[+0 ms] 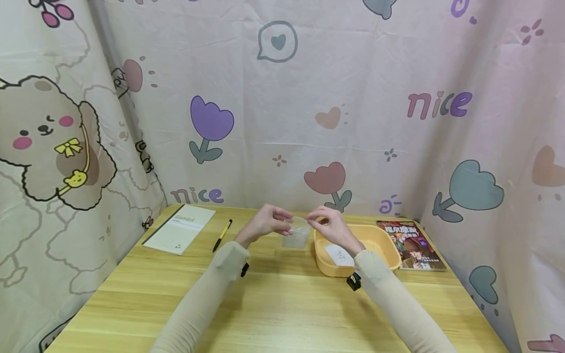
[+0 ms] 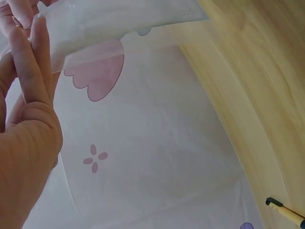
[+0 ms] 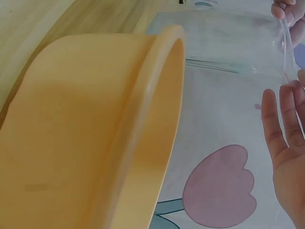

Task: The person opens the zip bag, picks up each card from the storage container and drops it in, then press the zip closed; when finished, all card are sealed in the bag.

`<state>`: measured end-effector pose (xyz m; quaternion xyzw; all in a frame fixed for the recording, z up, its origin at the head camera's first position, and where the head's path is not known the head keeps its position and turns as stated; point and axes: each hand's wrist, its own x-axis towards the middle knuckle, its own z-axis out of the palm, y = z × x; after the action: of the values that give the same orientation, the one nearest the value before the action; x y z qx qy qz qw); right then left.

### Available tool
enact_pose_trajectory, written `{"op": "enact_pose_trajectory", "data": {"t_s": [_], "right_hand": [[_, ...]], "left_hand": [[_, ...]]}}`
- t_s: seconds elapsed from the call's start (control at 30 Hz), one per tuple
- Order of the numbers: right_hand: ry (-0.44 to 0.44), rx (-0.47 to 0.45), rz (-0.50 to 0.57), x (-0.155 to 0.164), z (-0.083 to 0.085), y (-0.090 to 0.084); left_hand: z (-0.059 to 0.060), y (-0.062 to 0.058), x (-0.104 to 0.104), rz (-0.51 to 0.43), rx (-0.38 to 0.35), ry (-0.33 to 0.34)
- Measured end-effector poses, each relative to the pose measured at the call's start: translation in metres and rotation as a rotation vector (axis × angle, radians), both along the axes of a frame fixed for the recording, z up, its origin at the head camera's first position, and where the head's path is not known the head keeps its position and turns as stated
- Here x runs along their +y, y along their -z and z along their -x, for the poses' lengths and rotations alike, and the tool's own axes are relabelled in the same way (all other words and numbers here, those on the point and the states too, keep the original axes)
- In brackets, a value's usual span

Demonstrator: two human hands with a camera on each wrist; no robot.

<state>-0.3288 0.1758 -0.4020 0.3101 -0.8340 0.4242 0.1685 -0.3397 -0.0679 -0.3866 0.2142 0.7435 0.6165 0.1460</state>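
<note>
Clear bag is hanging straight down below both grips, above the table near its far edge, with the left hand and right hand pinching opposite sides of its mouth (seemingly a little parted, though see-through film obscures it).

A see-through plastic bag hangs mouth up over the counter, its top pinched by fingers on both sides.
</note>
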Motion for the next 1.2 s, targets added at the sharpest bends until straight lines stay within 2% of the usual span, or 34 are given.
{"op": "enact_pose_trajectory", "data": {"t_s": [0.2, 0.47, 0.83, 1.07, 1.2], "right_hand": [[-0.003, -0.067, 0.050, 0.002, 0.000, 0.002], [-0.026, -0.229, 0.087, 0.017, 0.007, 0.010], [-0.068, -0.308, -0.079, 0.049, 0.018, 0.022], [-0.066, -0.402, -0.217, 0.070, 0.016, 0.027], [-0.069, -0.425, -0.278, 0.084, 0.023, 0.039]], "left_hand": [[0.001, 0.000, -0.001, 0.000, 0.000, 0.006], [0.001, 0.000, -0.004, -0.003, -0.003, -0.001], [0.001, -0.002, -0.005, 0.001, -0.018, -0.019], [0.001, -0.001, -0.005, 0.004, -0.023, -0.009], [0.001, -0.001, -0.005, 0.008, -0.018, -0.006]]}}
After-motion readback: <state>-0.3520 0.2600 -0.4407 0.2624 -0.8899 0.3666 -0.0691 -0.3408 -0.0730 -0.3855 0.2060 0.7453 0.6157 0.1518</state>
